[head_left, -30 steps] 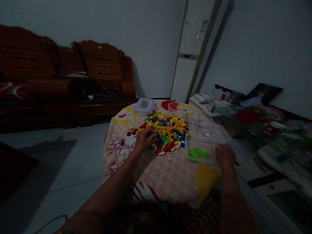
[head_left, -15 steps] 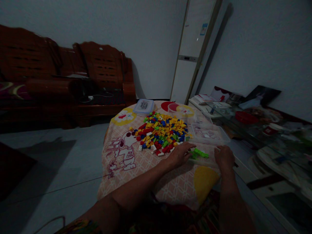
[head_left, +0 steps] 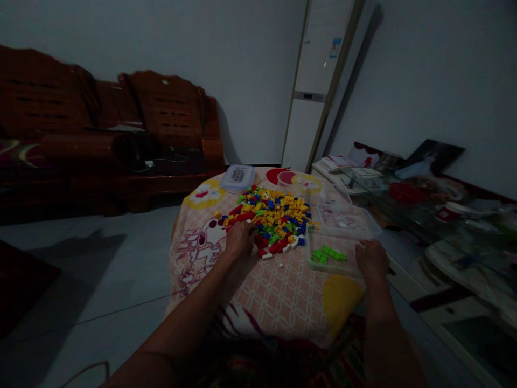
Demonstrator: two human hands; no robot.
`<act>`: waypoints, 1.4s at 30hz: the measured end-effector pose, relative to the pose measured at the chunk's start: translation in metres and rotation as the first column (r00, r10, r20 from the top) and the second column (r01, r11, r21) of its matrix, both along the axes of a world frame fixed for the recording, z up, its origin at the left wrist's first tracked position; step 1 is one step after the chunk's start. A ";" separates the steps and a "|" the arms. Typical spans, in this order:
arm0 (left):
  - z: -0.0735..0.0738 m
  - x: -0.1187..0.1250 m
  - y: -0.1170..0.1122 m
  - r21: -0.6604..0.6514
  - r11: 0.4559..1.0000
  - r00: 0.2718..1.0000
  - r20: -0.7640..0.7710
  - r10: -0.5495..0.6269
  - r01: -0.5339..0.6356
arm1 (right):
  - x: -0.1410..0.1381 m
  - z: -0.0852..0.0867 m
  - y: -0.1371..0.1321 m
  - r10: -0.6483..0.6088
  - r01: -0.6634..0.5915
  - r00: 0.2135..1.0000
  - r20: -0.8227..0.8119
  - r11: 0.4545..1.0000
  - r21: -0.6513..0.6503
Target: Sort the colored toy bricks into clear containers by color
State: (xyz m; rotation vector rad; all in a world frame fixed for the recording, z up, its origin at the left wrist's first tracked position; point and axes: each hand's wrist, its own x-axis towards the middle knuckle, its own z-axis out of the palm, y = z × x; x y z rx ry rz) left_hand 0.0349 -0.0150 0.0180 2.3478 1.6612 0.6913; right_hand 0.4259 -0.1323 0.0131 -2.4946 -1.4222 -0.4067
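My left hand (head_left: pixel 241 238) is at the near left edge of a heap of toy building bricks (head_left: pixel 278 213) in yellow, red, blue, green and white. Its fingers are bent together among the bricks, and what they hold is hidden. On the right, my right hand (head_left: pixel 372 261) grips the right end of a clear plastic box (head_left: pixel 333 268). Inside that box lie several light green bricks (head_left: pixel 334 253). One small white brick (head_left: pixel 281 264) sits apart on the cloth in front of the heap.
Behind the box stand another clear container (head_left: pixel 365 223) and a round clear tub (head_left: pixel 285 179). A lidded box (head_left: pixel 238 177) is at the back left of the patterned tablecloth (head_left: pixel 278 307). A cluttered glass-topped stand (head_left: pixel 420 226) is close on the right.
My left hand has moved left from the clear box to the near left side of the brick heap. My right hand has stayed on the box's end.
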 end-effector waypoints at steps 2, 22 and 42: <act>-0.002 -0.001 0.000 0.001 1.000 1.000 0.019 0.017 -0.017 | 0.000 0.001 0.000 -0.013 0.013 1.000 0.006 1.000 -0.003; 0.000 0.089 -0.044 0.088 0.914 0.837 0.374 -0.400 0.397 | -0.006 0.008 0.000 -0.027 0.027 0.999 -0.025 0.999 -0.023; -0.004 0.026 -0.024 0.086 0.969 0.952 0.183 -0.245 0.233 | -0.005 0.007 -0.001 -0.014 0.013 0.999 -0.044 1.000 -0.009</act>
